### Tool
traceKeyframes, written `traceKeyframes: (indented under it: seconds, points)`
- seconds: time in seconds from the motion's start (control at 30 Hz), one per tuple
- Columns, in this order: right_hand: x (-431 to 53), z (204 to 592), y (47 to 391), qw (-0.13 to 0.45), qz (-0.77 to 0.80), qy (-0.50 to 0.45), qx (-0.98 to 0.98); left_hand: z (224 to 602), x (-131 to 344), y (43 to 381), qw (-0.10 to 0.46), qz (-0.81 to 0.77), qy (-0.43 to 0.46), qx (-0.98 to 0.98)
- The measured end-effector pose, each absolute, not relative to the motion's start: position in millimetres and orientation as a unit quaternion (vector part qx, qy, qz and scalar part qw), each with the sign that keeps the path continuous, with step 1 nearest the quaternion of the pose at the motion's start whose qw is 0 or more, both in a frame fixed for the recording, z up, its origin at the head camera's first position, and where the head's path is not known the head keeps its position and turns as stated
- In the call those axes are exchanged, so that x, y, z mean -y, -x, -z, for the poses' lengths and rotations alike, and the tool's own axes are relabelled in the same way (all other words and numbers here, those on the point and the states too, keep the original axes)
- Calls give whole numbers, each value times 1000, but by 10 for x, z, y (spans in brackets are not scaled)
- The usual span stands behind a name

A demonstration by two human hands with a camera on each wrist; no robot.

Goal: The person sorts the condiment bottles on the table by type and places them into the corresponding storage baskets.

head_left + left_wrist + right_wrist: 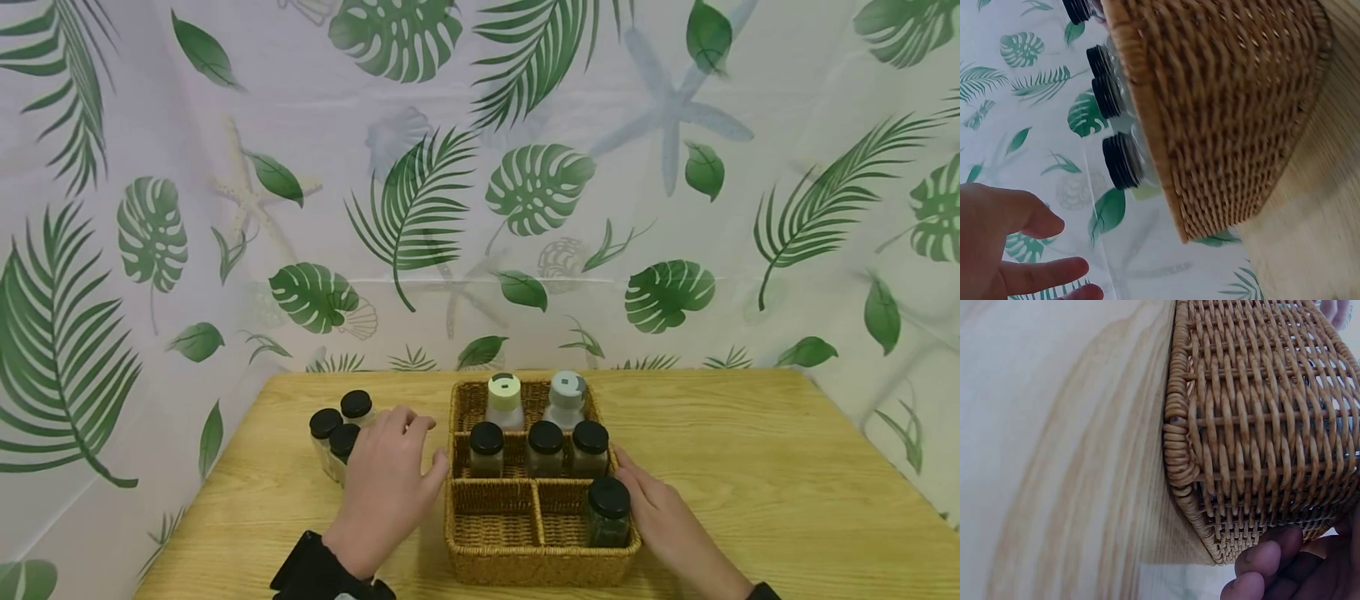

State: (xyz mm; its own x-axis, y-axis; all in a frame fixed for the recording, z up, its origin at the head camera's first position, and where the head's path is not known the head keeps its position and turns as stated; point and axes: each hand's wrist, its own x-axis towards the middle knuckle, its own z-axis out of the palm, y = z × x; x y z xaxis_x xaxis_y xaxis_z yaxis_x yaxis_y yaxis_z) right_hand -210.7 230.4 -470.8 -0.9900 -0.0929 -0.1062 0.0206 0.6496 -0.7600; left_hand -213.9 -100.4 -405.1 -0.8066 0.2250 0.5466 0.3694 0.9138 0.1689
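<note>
Leafy cloth (pixel 585 325) behind the basket (pixel 540 570). Left of it, three jars (pixel 326 423), then left hand (pixel 392 475), fingers apart, empty; inside, more jars (pixel 545 442), standing; on its right side, right hand (pixel 663 510) resting, not squeezing, perhaps to keep it still.

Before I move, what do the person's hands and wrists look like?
The left hand and right hand are ungloved. A black cuff with a small pale patch covers the left wrist; a black edge shows at the right wrist.
</note>
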Motion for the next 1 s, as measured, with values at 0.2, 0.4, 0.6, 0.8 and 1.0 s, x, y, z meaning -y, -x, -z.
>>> traceKeyframes:
  seconds: [0.2, 0.4, 0.6, 0.8, 1.0]
  points:
    - [-2300, 4711, 2104, 60, 414, 24, -908, 4086, 1191, 2123, 252, 126, 104, 954]
    - [-2308, 4713, 2099, 62, 424, 24, -903, 4160, 1378, 2131, 244, 109, 67, 961]
    - [-2307, 4711, 2094, 65, 428, 20, -901, 4224, 1486, 2163, 253, 90, 52, 962]
    - [-2306, 4712, 2097, 69, 440, 13, -895, 4311, 1550, 2197, 260, 78, 55, 961]
    - [-2302, 4711, 2097, 67, 434, 10, -898, 4351, 1604, 2219, 275, 69, 65, 957]
